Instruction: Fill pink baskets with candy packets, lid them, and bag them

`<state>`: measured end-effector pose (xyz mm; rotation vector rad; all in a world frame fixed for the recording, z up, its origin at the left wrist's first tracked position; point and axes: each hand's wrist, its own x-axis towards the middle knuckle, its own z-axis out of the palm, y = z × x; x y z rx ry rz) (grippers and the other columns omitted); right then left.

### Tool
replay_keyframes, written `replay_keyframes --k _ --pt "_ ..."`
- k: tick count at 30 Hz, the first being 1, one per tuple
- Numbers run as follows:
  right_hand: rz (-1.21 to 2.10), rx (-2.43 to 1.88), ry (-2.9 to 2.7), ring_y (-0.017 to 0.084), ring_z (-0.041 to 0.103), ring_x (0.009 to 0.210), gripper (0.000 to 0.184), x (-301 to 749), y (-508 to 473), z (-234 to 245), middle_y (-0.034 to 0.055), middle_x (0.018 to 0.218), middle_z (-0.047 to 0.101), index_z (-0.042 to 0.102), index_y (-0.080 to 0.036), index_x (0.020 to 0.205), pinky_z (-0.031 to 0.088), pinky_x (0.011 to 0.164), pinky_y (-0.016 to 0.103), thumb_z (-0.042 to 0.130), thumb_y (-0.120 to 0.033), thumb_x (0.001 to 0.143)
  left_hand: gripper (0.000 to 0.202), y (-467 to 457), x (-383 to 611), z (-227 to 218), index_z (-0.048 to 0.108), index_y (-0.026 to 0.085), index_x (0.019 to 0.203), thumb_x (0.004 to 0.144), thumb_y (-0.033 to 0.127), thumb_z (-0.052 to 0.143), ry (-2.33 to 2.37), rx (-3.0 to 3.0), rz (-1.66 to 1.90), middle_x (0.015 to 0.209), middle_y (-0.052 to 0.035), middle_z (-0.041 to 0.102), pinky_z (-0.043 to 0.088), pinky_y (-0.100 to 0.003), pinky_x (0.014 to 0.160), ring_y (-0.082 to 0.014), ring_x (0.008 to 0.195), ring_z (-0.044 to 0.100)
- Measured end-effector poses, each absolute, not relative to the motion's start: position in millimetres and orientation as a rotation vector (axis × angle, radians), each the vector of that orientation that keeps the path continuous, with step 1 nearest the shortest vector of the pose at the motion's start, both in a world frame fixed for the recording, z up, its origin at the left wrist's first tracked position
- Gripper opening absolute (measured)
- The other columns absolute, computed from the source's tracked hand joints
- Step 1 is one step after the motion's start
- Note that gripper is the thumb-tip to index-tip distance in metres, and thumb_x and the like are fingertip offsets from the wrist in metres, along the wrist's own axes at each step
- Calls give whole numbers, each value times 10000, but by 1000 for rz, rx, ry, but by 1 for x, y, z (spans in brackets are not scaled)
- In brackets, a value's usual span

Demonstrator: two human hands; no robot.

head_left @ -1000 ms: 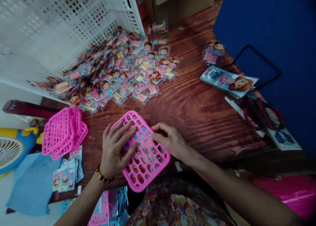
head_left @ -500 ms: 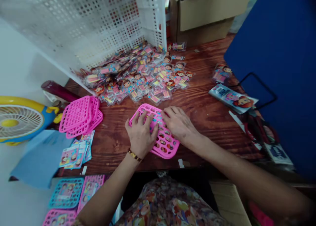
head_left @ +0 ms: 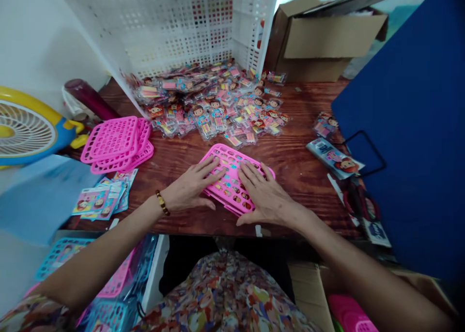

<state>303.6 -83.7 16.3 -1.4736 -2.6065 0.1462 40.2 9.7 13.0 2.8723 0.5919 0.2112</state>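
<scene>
Laying both hands over the pink perforated basket (head_left: 232, 184), I have it flat on the wooden tabletop (head_left: 174, 153), directly in front of my body and turned a little to a slant. My left grip (head_left: 191, 187) is wide open: its fingers are stretched over the left part of the basket's upper face, and its thumb points away, toward me. My right grip (head_left: 263, 191) is also open, with long straight fingers lying over the right part of this face and the thumb near the closer edge. Neither grip is closed around anything. Through the holes, small coloured pieces can be seen, but I cannot tell exactly what they are.

Beyond the basket lies a big pile of clear packets with cartoon figures (head_left: 210, 109), and behind them, further from the basket, stands a white plastic crate (head_left: 181, 27). To the left of the basket are several pink grid panels (head_left: 111, 143), overlapping one another, and printed cards (head_left: 100, 199) in a loose heap, closer to me. To the right of the basket, well apart from it, I see a printed pack (head_left: 334, 158) and, nearer to me, dark red scissors (head_left: 358, 203). A cardboard box (head_left: 327, 37) stands beyond the basket, on the right.
</scene>
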Motion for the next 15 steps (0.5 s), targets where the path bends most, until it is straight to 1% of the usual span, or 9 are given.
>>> replay_keyframes --k 2,4,7,9,12,15 --pt "127 -1486 -2615 379 178 1462 1174 301 -86 16 263 1557 242 290 -15 1486 98 1182 578 583 -817 680 879 12 38 7 219 272 1528 815 654 564 588 2896 256 1595 -159 227 332 -524 1129 -345 1476 197" --pt "94 -1524 -2608 374 160 1467 1116 297 -91 15 257 1565 224 285 -7 1487 103 1183 576 614 -746 719 814 12 40 2 243 271 1522 849 615 546 595 2901 322 1586 -159 254 341 -523 1128 -338 1472 213" --pt "13 -1595 -2567 376 143 1469 993 288 -101 11 253 1571 207 294 -4 1486 108 1178 594 628 -625 787 775 10 43 -4 259 257 1518 873 590 531 599 2902 373 1574 -163 286 346 -532 1127 -336 1470 223" --pt "-36 -1622 -2537 383 148 1465 907 283 -107 9 248 1568 223 319 -16 1480 105 1174 610 624 -559 821 769 8 43 -5 254 254 1519 879 584 526 597 2909 385 1572 -162 291 356 -532 1121 -334 1468 228" --pt "-65 -1611 -2522 387 178 1456 799 278 -113 7 229 1561 263 359 -57 1471 118 1168 627 625 -483 850 769 7 42 -7 252 245 1519 883 585 519 612 2925 409 1569 -162 300 375 -524 1107 -331 1467 234" --pt "-95 -1582 -2507 371 219 1448 632 276 -118 5 177 1560 302 394 -139 1464 143 1157 644 578 -374 906 751 6 43 -9 286 232 1506 886 589 512 645 2951 450 1557 -161 329 389 -525 1093 -333 1460 251"
